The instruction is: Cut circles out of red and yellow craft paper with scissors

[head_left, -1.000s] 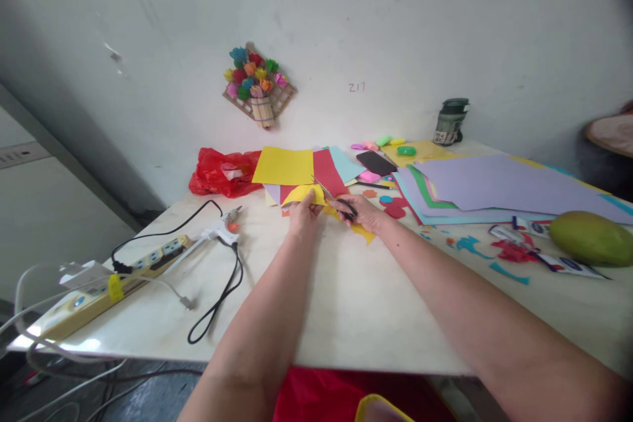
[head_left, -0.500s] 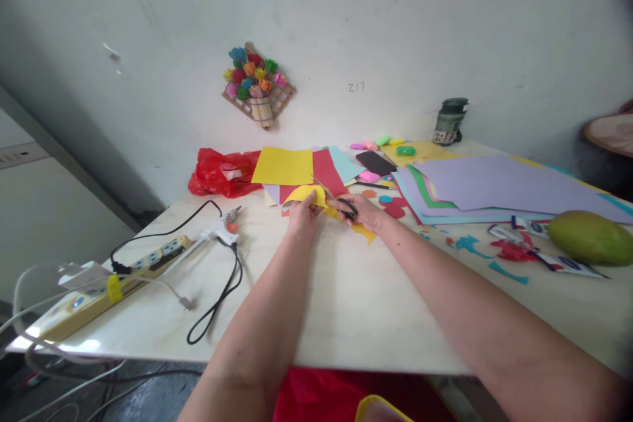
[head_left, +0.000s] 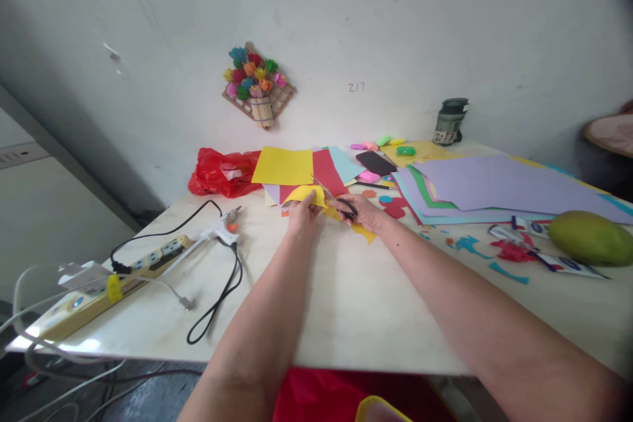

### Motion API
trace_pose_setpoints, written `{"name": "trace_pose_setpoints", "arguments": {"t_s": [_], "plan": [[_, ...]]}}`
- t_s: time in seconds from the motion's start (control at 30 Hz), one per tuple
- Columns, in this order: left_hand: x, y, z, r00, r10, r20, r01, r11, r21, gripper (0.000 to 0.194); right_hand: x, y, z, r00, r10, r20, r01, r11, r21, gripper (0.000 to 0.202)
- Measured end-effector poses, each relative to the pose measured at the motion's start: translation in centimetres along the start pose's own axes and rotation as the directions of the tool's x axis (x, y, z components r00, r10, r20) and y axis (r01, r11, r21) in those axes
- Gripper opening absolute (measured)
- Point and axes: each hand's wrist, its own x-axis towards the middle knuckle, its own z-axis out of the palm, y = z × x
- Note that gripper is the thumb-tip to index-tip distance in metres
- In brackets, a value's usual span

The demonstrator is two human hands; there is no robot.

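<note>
Pinched in my left hand [head_left: 303, 212] is a curved piece of yellow paper [head_left: 302, 194], held just above the table. My right hand [head_left: 363, 211] grips a pair of scissors [head_left: 348, 209] by its dark handles. The blades point up and left, close against the right edge of the yellow piece. Below the scissors a yellow paper strip [head_left: 364, 233] hangs or lies near my right hand. Just beyond both hands lie a flat yellow sheet [head_left: 283, 166] and a red sheet [head_left: 327, 168].
Left are a red plastic bag [head_left: 217, 171], a glue gun [head_left: 222, 232] and a power strip [head_left: 148, 264] with cables. Right are a phone [head_left: 376, 163], stacked coloured sheets [head_left: 484, 181], paper scraps [head_left: 469, 246], glue tubes [head_left: 568, 266], a green mango-like fruit [head_left: 591, 238] and a dark bottle [head_left: 450, 122].
Almost nothing differs. The yellow piece's right edge by the blades looks very slightly shifted; both hands keep their places and grips.
</note>
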Motion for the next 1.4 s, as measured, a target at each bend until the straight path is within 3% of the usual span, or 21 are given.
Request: {"name": "trace_pose_setpoints", "arguments": {"t_s": [0.4, 0.6, 1.4], "plan": [[-0.2, 0.1, 0.0, 0.999, 0.002, 0.045, -0.003, 1.0, 0.014, 0.015, -0.1, -0.2, 0.0, 1.0, -0.003, -0.006, 0.003, 1.0, -0.004, 0.033], [-0.3, 0.3, 0.2, 1.0, -0.03, -0.007, 0.03, 0.999, -0.017, 0.012, -0.2, -0.3, 0.0, 1.0, 0.004, -0.008, -0.004, 1.0, -0.015, 0.03], [-0.4, 0.5, 0.3, 0.999, -0.026, -0.034, 0.025, 0.999, -0.021, 0.009, -1.0, -1.7, 1.0, 0.996, 0.055, -0.066, -0.055, 0.999, 0.001, 0.029]]}}
